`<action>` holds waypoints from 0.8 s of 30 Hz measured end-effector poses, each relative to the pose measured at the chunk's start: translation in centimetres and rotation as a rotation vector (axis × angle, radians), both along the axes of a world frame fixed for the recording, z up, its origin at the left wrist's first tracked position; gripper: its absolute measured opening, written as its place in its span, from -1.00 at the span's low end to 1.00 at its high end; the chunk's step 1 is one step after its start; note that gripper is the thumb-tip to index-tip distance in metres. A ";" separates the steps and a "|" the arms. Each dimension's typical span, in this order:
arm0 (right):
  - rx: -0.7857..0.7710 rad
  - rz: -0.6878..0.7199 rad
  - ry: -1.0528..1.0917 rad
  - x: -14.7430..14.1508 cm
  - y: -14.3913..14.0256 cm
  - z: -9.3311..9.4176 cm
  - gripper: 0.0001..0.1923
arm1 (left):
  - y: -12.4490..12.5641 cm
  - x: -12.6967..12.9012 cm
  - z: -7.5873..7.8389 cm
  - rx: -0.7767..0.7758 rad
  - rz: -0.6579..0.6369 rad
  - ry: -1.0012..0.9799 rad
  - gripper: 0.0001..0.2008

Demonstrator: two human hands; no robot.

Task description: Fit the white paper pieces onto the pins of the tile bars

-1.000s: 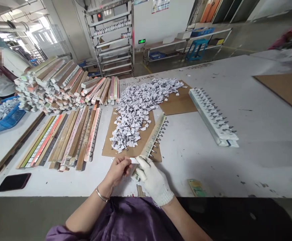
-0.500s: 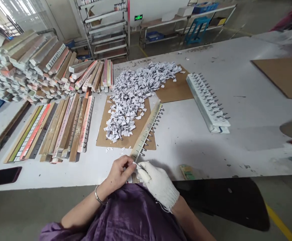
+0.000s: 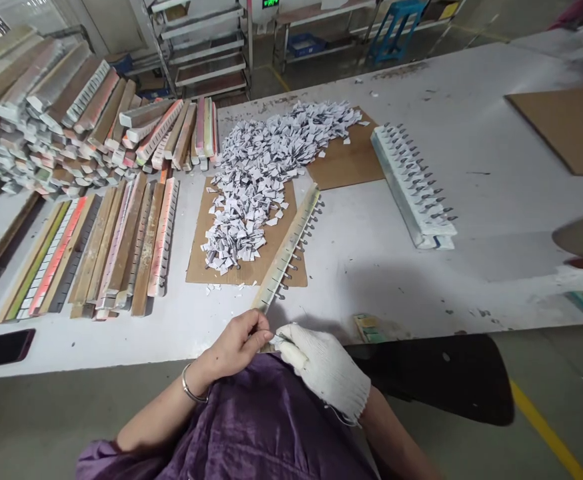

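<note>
Both pinching: left hand, gloved right hand, strip end.

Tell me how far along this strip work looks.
Done, seemingly: one finished-looking white strip with metal clips lies aside at right. In hand: the left hand and gloved right hand pinch something small at the near end of a long strip already carrying clips. Left: a big heap of paper tags and many stacked strips.
</note>
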State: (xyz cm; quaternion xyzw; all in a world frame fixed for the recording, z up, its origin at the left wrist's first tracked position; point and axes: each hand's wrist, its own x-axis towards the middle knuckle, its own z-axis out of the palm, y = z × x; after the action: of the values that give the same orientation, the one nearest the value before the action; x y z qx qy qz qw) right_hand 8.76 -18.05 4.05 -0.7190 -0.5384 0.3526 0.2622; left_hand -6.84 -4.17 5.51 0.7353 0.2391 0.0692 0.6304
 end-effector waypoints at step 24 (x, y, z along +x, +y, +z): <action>-0.192 -0.078 -0.609 0.0 5.1 -4.4 -0.70 | 3.3 4.6 -7.8 0.854 0.166 0.296 -0.74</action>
State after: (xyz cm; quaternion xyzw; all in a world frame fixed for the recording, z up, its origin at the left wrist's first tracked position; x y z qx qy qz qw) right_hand 8.80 -12.97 -0.33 -0.8330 -0.5286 0.1600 0.0331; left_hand -2.23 -0.87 -2.33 0.9095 0.3350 0.1060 0.2223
